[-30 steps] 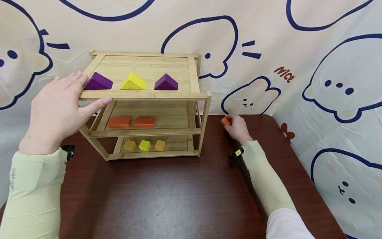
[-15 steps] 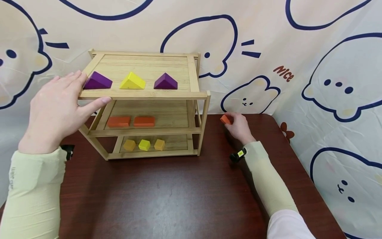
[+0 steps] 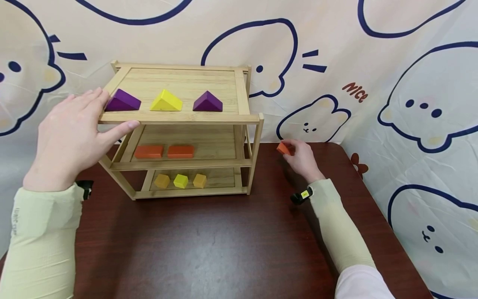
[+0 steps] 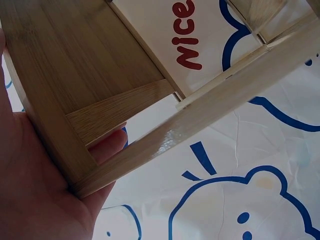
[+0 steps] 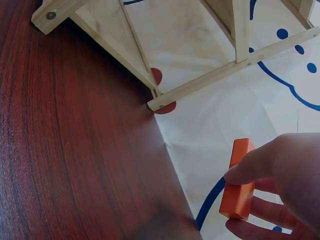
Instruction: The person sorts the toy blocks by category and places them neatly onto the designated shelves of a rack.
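Observation:
At the back right of the table, my right hand (image 3: 303,161) pinches an orange rectangular block (image 3: 283,148) between thumb and fingers. In the right wrist view this block (image 5: 236,187) is tilted on end, thumb on one side and fingers on the other. My left hand (image 3: 69,135) rests on the upper left front corner of a wooden three-tier rack (image 3: 179,120), fingers straight and thumb along the front edge. The left wrist view shows the palm against the frame corner. Beside those fingertips sits a purple triangular block (image 3: 123,101).
The top tier also bears a yellow triangular block (image 3: 166,101) and another purple triangular block (image 3: 208,102). Two orange blocks (image 3: 181,152) lie on the middle tier. Below are a yellow cube (image 3: 181,181) and two orange-yellow cubes (image 3: 199,180). A printed cloth (image 3: 325,25) hangs behind the dark table (image 3: 209,241).
My right wrist and forearm have swung slightly to the right, with the orange block still pinched. The left hand and the blocks on the rack stay where they were.

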Motion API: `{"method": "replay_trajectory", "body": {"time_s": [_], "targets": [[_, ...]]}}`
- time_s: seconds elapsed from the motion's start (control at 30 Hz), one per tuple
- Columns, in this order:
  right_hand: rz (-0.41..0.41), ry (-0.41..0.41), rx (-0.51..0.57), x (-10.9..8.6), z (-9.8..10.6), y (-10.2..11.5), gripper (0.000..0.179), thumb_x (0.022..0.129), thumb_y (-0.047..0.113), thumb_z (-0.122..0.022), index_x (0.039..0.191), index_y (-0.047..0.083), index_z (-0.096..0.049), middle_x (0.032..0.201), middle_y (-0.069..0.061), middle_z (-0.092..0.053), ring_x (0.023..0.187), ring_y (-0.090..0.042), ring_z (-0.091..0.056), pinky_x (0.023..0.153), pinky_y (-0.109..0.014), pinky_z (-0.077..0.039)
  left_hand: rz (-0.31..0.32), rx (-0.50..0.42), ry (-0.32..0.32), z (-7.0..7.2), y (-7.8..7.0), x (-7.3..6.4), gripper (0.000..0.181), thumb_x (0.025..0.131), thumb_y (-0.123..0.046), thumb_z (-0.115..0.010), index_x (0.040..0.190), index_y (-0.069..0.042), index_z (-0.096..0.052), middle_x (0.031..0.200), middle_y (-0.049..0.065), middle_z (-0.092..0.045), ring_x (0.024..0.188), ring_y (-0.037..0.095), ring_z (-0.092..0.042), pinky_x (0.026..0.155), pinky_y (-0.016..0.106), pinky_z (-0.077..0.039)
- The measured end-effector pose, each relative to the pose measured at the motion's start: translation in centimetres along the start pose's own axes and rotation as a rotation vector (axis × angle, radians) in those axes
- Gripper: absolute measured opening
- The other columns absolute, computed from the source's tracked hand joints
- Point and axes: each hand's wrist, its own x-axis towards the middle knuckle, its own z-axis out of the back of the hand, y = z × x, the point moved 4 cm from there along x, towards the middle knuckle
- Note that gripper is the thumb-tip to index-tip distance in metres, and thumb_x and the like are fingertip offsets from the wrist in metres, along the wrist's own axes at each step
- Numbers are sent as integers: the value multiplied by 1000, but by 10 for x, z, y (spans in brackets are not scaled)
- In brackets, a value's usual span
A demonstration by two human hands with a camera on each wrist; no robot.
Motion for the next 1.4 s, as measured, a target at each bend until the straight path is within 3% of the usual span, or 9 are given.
{"method": "replay_trajectory", "body": {"time_s": [1.4], "targets": [[106, -99, 61, -20, 36, 41, 45, 90, 1, -75, 134, 8, -66, 121, -13, -64, 100, -31, -63, 88, -47, -57, -21, -5, -21, 2, 0, 0, 97, 94, -68, -54, 159, 0, -28, 157, 31, -31, 144, 50, -29, 124, 48, -10]]}}
